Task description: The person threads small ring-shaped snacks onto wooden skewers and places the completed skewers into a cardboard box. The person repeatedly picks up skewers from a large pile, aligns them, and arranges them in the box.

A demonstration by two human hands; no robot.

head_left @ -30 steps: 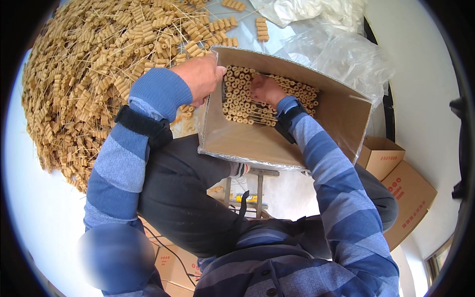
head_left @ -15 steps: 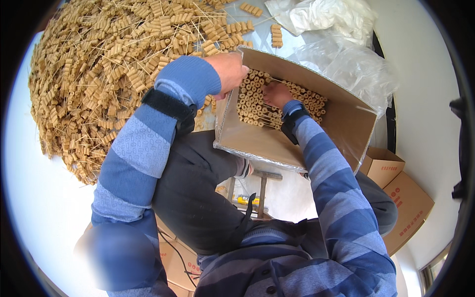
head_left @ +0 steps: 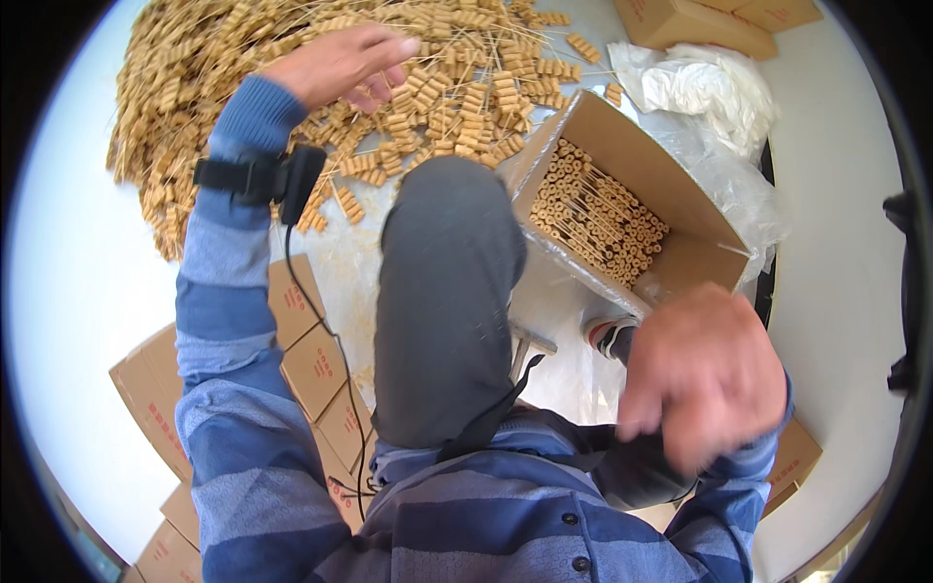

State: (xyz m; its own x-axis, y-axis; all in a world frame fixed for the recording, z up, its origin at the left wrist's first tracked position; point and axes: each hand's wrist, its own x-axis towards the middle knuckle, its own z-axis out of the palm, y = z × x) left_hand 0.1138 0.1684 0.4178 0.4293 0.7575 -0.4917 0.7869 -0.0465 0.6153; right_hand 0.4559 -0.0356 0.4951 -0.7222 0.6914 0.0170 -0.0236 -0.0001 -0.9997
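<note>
Five loose, spread fingers of the left hand (head_left: 340,63) are hovering empty over the heap of tan beaded sticks (head_left: 437,87) on the floor. The right hand (head_left: 705,374), blurred near the camera, is hanging slack-fingered, gripping nothing, just below the open cardboard box (head_left: 680,175) lined with packed sticks (head_left: 593,214).

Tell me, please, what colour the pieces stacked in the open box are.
Light tan, seen best in the head view: the pieces in the cardboard box.

Blue-and-grey striped long-sleeved shirt (head_left: 466,525) with dark buttons at 6 o'clock; dark grey trousers (head_left: 447,291) at centre; black wrist strap (head_left: 258,177) with black cable (head_left: 326,330) at 10 o'clock.
</note>
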